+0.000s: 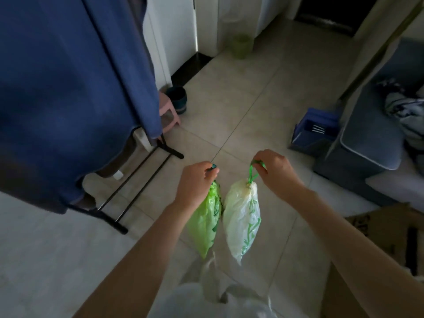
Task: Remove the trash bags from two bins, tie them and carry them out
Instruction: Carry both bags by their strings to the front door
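- Left hand (195, 180) pinches the green bag (205, 222) by its knotted neck, so it hangs clear of the floor (263, 106).
- Right hand (274, 171) hooks the white bag (243, 216) by its drawstring loop; both bags look tied, ready for carrying out.

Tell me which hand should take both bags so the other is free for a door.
Probably the right hand: its fingers are hooked through the white bag's drawstring loop, while the left hand only pinches the green bag's top.

Green bag (205, 223); white, green-printed bag (243, 216)
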